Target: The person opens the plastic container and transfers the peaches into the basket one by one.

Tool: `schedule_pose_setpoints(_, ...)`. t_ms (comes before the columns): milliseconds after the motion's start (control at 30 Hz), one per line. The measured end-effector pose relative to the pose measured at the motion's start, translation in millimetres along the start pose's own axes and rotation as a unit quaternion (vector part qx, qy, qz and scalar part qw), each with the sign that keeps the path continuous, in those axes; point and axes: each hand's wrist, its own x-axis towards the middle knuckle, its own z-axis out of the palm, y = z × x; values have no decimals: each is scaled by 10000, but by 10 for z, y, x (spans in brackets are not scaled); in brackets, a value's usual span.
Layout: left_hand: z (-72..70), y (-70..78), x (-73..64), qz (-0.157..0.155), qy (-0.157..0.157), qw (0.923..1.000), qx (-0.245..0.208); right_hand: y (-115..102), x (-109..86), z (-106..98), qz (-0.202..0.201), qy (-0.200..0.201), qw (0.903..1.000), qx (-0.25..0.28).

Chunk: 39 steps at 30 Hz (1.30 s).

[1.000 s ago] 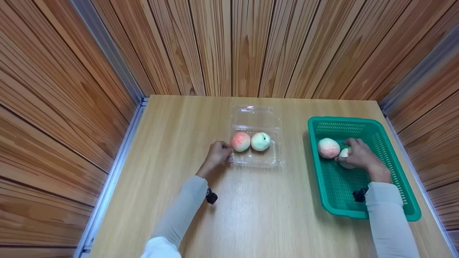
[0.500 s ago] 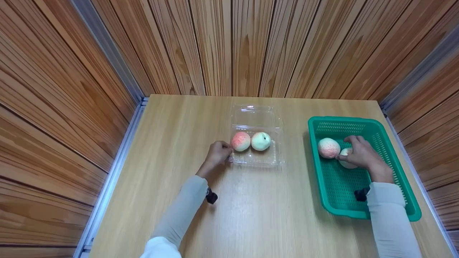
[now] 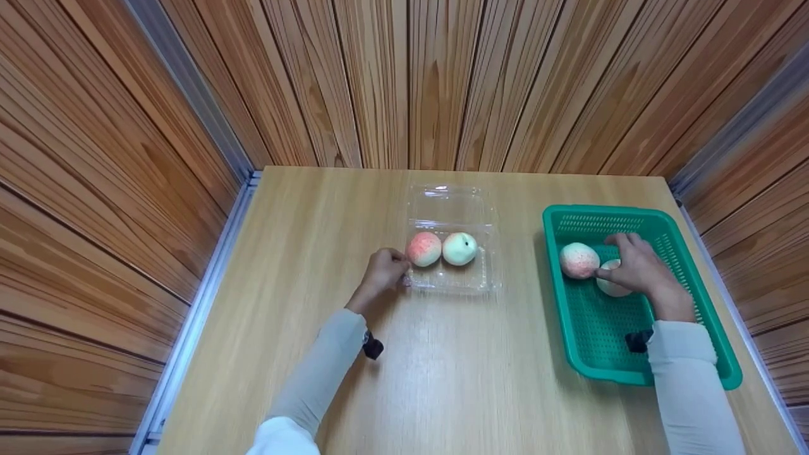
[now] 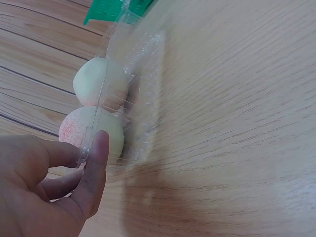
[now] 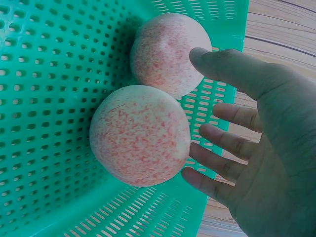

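My left hand [image 3: 384, 270] pinches the left rim of a clear plastic clamshell box [image 3: 452, 281] between thumb and fingers. The box's lid is folded back, and two pale peaches, one blushed red [image 3: 424, 249] and one mostly cream [image 3: 460, 249], sit side by side in it. Over the green basket [image 3: 572, 354], my right hand [image 3: 641, 272] has its fingers spread and grips nothing. Just under it lies a speckled peach [image 5: 140, 136], partly hidden by the hand in the head view. Another pinkish peach [image 3: 579, 260] rests to its left, overlapped by my thumb [image 5: 217, 61] in the right wrist view.
The basket has perforated walls and stands at the table's right side. Wooden panels [image 3: 436, 82] rise behind the wooden table [image 3: 442, 379] and along both sides, with a metal rail [image 3: 202, 297] at the left edge.
My right hand has loosened from the peach beneath it, its fingers spreading and shifting slightly, so more of that peach shows. My left hand and the box have stayed put.
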Motion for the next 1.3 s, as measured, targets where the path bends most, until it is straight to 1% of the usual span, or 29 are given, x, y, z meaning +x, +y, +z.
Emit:
schedule_pose_setpoints(433, 3, 5, -9, -61, -59, 9998, -184, -153, -11, -62, -112, 206, 9995, -188)
schedule_pose_setpoints(533, 1, 5, -2, -39, -85, 9999, -142, -179, 0, -69, -167, 274, 9991, -273)
schedule_pose_setpoints(667, -6, 8, 10, -88, -105, 9999, -69, -223, 10, -82, -241, 323, 9987, -319)
schedule_pose_setpoints(767, -7, 11, 9, -97, -130, 9998, -105, -259, 13, -97, -291, 361, 9984, -338)
schedule_pose_setpoints(1000, -3, 14, -13, 7, -71, 9999, -120, -362, 23, -136, -331, 426, 9977, -410)
schedule_pose_setpoints(1200, 4, 4, -15, 12, -110, 9998, -174, -452, 20, -177, -333, 480, 9972, -463)
schedule_pose_setpoints(1300, 4, -5, -11, 68, -94, 9998, -179, -499, 25, -197, -327, 495, 9970, -494)
